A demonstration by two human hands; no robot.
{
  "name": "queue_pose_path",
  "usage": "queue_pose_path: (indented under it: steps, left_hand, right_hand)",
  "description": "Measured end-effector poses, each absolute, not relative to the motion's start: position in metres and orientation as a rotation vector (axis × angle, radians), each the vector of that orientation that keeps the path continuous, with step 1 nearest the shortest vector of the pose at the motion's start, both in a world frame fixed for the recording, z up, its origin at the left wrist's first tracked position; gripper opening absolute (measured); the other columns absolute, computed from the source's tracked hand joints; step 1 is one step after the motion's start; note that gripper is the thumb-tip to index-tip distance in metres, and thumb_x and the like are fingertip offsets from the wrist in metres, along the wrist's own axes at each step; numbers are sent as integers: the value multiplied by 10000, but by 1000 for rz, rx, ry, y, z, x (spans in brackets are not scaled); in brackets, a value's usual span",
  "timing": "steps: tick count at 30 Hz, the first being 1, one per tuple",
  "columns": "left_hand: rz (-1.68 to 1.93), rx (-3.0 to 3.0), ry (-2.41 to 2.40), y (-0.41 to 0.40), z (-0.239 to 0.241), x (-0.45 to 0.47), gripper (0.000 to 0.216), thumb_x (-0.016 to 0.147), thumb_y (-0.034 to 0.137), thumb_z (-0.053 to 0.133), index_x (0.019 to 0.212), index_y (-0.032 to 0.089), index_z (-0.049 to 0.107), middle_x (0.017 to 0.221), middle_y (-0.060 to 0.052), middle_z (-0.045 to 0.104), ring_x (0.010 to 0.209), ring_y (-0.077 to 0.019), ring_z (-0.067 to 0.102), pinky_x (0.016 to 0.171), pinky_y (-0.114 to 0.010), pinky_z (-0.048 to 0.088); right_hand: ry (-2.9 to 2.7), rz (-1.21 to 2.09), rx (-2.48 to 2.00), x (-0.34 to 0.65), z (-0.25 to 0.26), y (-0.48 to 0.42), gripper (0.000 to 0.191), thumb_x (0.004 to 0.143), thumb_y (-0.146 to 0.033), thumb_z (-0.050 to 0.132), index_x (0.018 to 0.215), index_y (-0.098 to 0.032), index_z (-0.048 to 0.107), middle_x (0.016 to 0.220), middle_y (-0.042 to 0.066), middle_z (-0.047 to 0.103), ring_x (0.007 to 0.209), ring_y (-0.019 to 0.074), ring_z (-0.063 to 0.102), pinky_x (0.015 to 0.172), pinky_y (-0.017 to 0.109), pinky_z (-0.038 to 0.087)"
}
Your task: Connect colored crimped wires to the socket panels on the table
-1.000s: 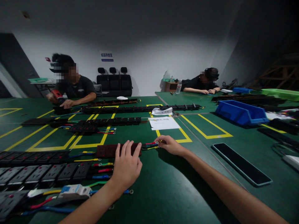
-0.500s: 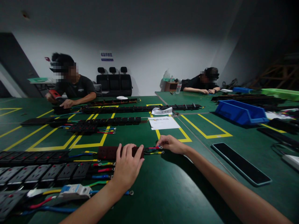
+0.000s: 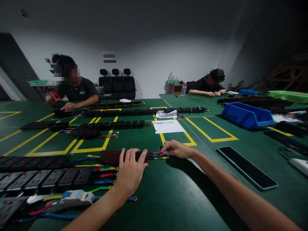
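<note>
while the left hand [image 3: 132, 168] holds the dark red socket strip [image 3: 109, 157] on the near green table [image 3: 154, 202], fingers draped across its right part, the right hand [image 3: 176, 149] pinches the ring-ended wires [image 3: 157, 153] off the strip's right end, fingertips closed. step in hand, by the look: sorting wire ends. next move likely calls for a steady strip, one wire singled out.

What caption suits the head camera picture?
Left hand on a maroon strip, right hand at its wires, over a green table.
</note>
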State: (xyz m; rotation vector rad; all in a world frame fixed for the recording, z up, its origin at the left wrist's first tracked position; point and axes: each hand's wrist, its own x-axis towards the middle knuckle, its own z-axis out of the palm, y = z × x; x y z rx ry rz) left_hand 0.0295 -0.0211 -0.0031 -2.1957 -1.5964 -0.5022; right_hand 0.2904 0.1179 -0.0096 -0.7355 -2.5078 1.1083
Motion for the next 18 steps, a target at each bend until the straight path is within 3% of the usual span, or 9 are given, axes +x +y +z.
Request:
queue_pose_path:
  steps: [10, 14, 18]
  left_hand:
    - [-517, -2184, -1594, -20, -4, 27, 448, 931, 293, 632, 1374, 235, 597, 1214, -132, 596, 1166, -320, 550, 1096, -619, 370]
    - [-510, -2188, -1599, -20, -5, 27, 449, 937, 296, 624, 1381, 240, 591, 1221, -130, 597, 1174, -318, 548, 1099, -620, 367]
    - [-508, -2186, -1608, -20, -4, 28, 450, 934, 302, 630, 1379, 242, 594, 1219, -131, 598, 1171, -318, 551, 1097, -619, 370]
  right_hand:
    - [-2389, 1282, -816, 287, -3, 110, 303, 881, -193, 566, 1147, -190, 711, 1078, 50, 659, 987, 186, 596, 899, 325, 450]
    - [-2369, 1389, -834, 287, 6, 106, 332, 873, -200, 577, 1180, -203, 703, 1093, 39, 661, 976, 181, 590, 872, 308, 445]
    - [-2410, 1405, -826, 288, 7, 105, 367, 892, -331, 641, 1228, -188, 680, 1039, 36, 659, 906, 171, 575, 797, 280, 441]
